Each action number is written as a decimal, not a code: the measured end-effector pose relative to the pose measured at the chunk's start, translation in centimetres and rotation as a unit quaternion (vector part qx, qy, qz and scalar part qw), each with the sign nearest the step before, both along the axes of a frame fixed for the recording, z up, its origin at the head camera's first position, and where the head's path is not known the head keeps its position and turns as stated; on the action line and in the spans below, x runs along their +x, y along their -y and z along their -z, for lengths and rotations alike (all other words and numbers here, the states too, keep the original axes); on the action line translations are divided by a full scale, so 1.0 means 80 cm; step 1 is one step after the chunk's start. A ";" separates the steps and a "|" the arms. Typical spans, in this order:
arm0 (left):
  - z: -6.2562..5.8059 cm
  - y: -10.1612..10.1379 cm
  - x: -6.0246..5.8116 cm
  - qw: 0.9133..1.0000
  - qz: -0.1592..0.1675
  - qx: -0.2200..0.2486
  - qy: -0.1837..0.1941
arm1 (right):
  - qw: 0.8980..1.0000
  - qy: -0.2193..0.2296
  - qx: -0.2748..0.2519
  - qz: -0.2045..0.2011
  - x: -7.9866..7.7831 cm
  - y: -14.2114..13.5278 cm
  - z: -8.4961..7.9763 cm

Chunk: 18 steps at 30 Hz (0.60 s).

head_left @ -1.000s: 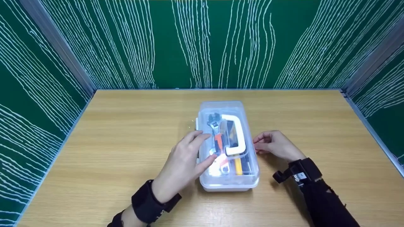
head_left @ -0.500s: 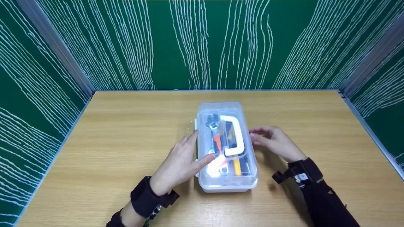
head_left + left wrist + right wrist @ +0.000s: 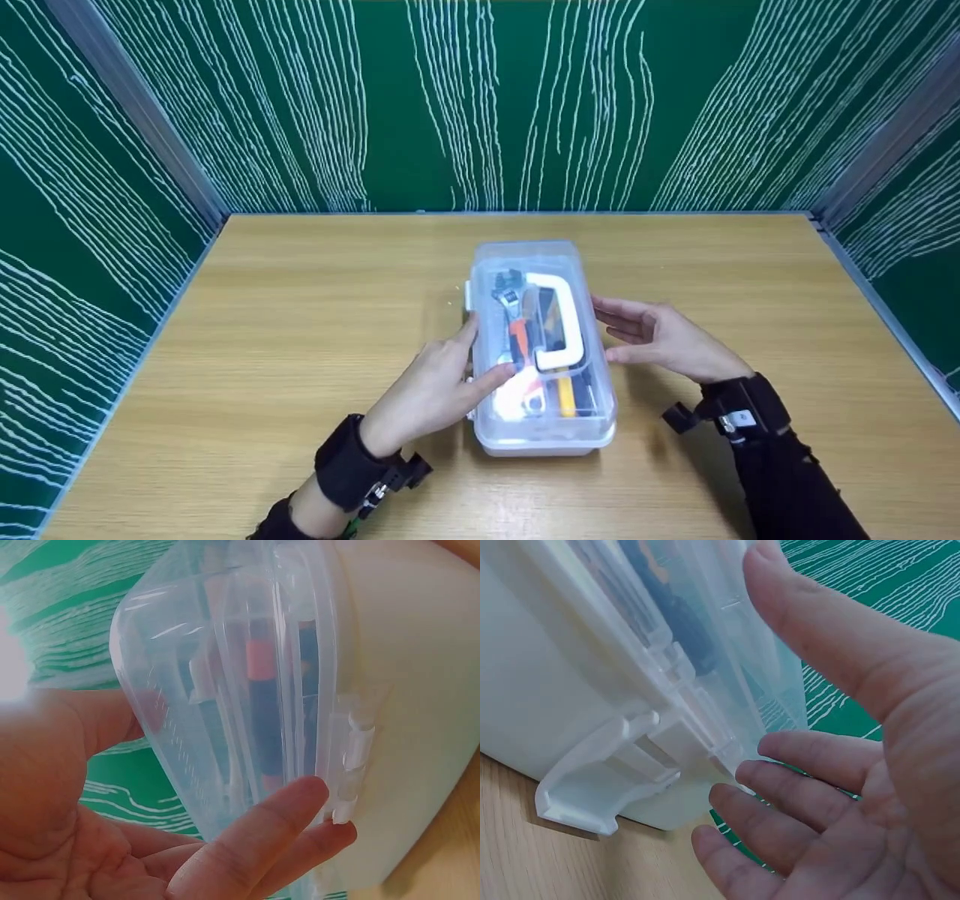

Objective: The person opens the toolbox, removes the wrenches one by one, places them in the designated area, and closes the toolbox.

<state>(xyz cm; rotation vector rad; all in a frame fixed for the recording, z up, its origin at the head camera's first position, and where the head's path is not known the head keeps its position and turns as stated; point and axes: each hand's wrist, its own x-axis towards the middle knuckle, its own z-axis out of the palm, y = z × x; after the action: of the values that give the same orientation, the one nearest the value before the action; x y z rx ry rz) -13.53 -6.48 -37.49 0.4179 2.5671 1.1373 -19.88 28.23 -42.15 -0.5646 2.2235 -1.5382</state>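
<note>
A clear-lidded plastic toolbox (image 3: 544,433) stands on the table with its lid down. Through the lid show an adjustable wrench (image 3: 510,301) with an orange and black handle and a yellow-handled tool (image 3: 566,396). A white carry handle (image 3: 571,322) lies on top. My left hand (image 3: 435,386) rests on the left side, thumb on the lid, fingertips near the white hinge (image 3: 358,746). My right hand (image 3: 671,339) is beside the right side, fingers extended, holding nothing. In the right wrist view a white latch (image 3: 592,780) sticks out from the box, unfastened.
The wooden table (image 3: 322,300) extends on both sides of the toolbox. Green panels (image 3: 390,112) with white wavy lines rise at the back and sides, joined by grey corner posts (image 3: 150,105). Small cameras are strapped to both wrists.
My left hand has settled lower against the box's left side. My right hand has drawn back a little and its fingers have straightened. The toolbox stays in place.
</note>
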 end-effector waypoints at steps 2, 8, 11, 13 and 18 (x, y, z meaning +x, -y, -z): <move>0.000 0.000 0.000 1.000 -0.002 0.001 0.003 | 1.000 0.000 0.004 -0.003 0.000 0.000 0.000; 0.002 -0.005 0.002 0.999 -0.008 0.034 0.006 | 1.000 0.009 0.009 -0.003 -0.001 -0.005 0.002; 0.005 -0.008 0.003 0.998 -0.009 0.054 0.013 | 1.000 0.018 0.014 0.000 -0.001 -0.010 0.001; 0.007 -0.010 0.003 0.998 -0.011 0.062 0.017 | 1.000 0.021 0.018 0.002 -0.001 -0.012 -0.001; 0.011 -0.013 0.001 0.997 -0.022 0.074 0.021 | 0.999 0.024 0.029 0.007 -0.002 -0.015 -0.004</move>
<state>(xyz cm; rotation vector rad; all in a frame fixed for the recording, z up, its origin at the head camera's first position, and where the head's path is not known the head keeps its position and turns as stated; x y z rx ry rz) -13.45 -5.45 -38.36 0.3689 2.4773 1.3422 -20.04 29.41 -41.86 -0.4914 2.2332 -1.4720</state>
